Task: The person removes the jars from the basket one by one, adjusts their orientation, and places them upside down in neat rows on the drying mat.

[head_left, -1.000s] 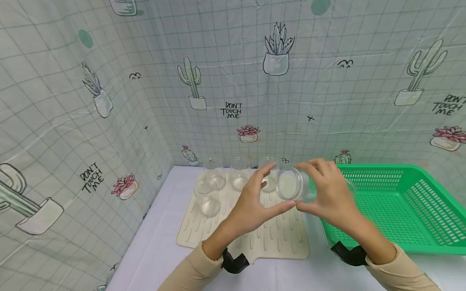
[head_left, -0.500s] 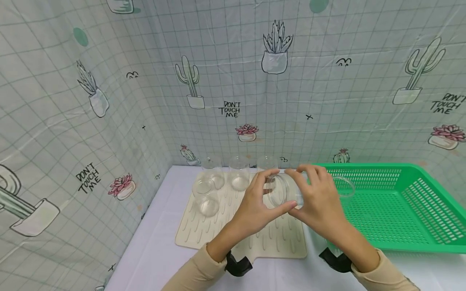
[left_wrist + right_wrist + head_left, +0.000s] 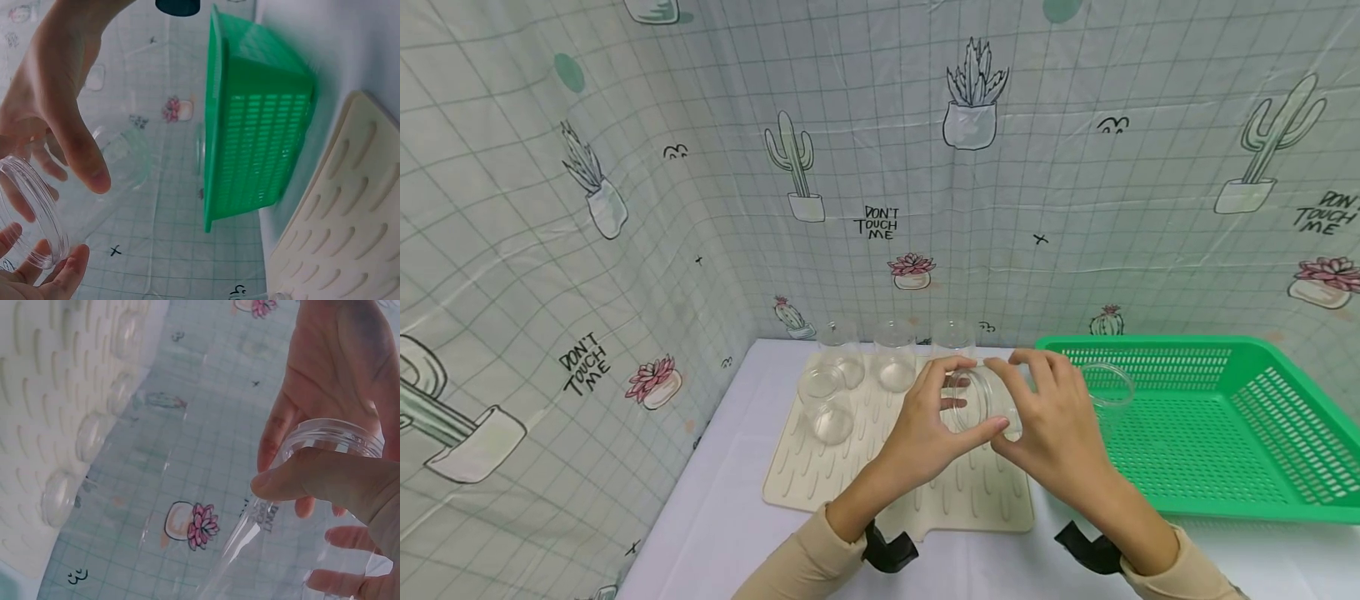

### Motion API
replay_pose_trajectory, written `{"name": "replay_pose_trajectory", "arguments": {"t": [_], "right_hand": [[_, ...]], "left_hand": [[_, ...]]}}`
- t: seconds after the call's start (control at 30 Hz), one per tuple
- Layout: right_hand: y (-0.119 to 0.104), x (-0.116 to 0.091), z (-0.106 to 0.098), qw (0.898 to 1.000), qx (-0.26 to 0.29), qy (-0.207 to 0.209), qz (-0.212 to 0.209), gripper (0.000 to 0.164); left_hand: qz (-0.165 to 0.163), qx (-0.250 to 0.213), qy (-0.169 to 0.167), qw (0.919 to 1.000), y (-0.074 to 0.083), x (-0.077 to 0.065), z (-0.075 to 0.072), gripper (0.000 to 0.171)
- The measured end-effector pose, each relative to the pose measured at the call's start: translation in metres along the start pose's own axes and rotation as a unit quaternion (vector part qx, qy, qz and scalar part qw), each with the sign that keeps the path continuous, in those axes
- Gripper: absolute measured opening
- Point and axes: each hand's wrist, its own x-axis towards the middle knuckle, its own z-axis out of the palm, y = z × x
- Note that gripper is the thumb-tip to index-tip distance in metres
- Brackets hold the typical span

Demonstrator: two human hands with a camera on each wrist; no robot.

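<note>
Presently: clear jar (image 3: 988,402) held two-handed

Clear jar on its side, raised over beige mat (image 3: 973,500); left hand (image 3: 927,408) grasping rim end, right hand (image 3: 1054,408) clasping body; other jars (image 3: 895,371) stand on mat; green basket (image 3: 1240,507) to right.

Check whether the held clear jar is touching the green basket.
Apart. The left wrist view settles it: patterned curtain shows in the gap between the clear jar and the green basket.
</note>
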Motion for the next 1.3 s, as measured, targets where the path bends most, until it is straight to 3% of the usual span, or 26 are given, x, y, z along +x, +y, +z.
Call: {"name": "replay_pose_trajectory", "arguments": {"t": [0.33,0.53,0.63,0.8,0.93,1.0,1.1,1.3], "right_hand": [[0.002,-0.002,-0.005,1.0,0.023,-0.013,0.002,0.086],[0.01,-0.002,-0.014,0.995,0.1,-0.009,0.022,0.1],[0.016,-0.003,-0.018,0.985,0.167,-0.003,0.052,0.102],[0.025,-0.009,-0.024,0.954,0.26,0.006,0.146,0.105],[0.029,-0.014,-0.024,0.921,0.33,0.023,0.205,0.097],[0.029,-0.016,-0.022,0.894,0.384,0.032,0.229,0.088],[0.028,-0.019,-0.018,0.838,0.472,0.044,0.269,0.077],[0.019,-0.027,-0.005,0.712,0.629,0.086,0.3,0.066]], "left_hand": [[0.005,-0.014,-0.001,0.9999,-0.002,-0.001,-0.002,0.061],[0.012,-0.019,-0.006,0.9997,-0.003,0.0,-0.007,0.062],[0.011,-0.022,-0.006,0.9997,-0.003,0.001,-0.009,0.063],[0.007,-0.028,-0.001,0.9996,-0.003,0.0,-0.013,0.062],[0.003,-0.036,0.002,0.9993,-0.003,0.001,-0.014,0.062],[0.003,-0.042,0.004,0.9991,-0.003,0.002,-0.015,0.061],[0.004,-0.051,0.005,0.9987,-0.003,0.002,-0.015,0.061],[0.005,-0.068,-0.002,0.9977,-0.002,0.003,-0.015,0.061]]}}
